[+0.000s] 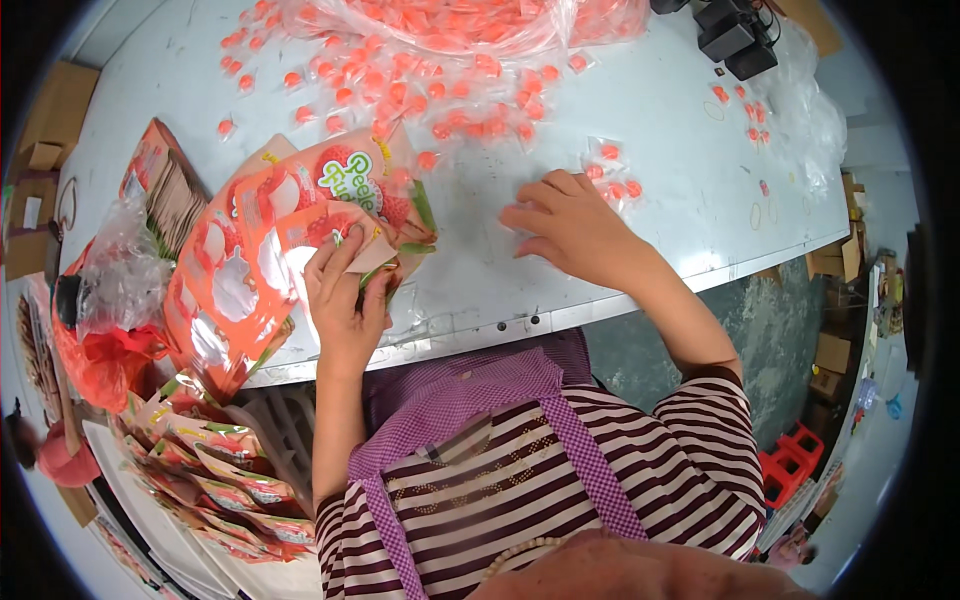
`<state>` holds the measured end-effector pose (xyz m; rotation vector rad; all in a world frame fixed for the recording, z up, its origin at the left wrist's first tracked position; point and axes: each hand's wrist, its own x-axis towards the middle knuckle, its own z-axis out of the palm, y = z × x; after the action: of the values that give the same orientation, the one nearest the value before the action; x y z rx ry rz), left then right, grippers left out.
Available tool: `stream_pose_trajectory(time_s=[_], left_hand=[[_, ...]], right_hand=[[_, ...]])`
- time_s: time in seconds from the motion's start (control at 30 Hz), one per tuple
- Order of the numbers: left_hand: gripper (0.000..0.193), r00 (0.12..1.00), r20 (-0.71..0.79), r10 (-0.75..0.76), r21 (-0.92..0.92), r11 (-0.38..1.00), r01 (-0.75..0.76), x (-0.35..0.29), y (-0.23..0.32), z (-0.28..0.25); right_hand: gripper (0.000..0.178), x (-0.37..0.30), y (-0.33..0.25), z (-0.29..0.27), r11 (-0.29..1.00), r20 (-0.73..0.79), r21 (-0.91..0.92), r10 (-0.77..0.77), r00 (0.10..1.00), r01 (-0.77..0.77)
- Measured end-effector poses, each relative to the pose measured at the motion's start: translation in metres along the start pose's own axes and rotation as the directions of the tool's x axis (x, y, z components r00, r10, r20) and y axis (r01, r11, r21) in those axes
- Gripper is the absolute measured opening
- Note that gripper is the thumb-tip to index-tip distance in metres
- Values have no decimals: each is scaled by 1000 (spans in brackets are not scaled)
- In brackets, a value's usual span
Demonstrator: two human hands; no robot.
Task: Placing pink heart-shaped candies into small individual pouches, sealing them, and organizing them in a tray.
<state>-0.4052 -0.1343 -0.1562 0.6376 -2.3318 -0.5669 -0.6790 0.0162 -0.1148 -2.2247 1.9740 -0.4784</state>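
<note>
My left hand [345, 290] is closed on the edge of a printed pouch [325, 222], its fingers over the front and its thumb at the near side. The pouch is pink and red with fruit pictures and lies over other flat pouches [232, 285] with clear windows. To the right, my right hand [575, 225] hovers low over the table with its fingers apart, and nothing shows in them. Just beyond it lie a few small red-orange pieces in clear wrappers [610, 152]. Many more wrapped red-orange pieces [460, 100] are scattered farther back.
A large clear bag [480, 25] of wrapped pieces stands at the table's far side. Black boxes with cables [738, 40] and crumpled plastic [800, 110] sit at the far right. Pouches are stacked [165, 185] at left; rows of filled-looking pouches [225, 480] stand below. Red stools [792, 462] are on the floor.
</note>
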Motion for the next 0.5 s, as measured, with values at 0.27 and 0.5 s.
stream_pose_trajectory(time_s=[0.27, 0.5], left_hand=[[13, 999, 16, -36, -5, 999, 36, 1, 5, -1], [14, 1000, 8, -22, -7, 1000, 22, 2, 4, -1]], right_hand=[[42, 38, 52, -1, 964, -464, -24, 224, 857, -265], [36, 34, 57, 18, 954, -315, -82, 249, 916, -288]])
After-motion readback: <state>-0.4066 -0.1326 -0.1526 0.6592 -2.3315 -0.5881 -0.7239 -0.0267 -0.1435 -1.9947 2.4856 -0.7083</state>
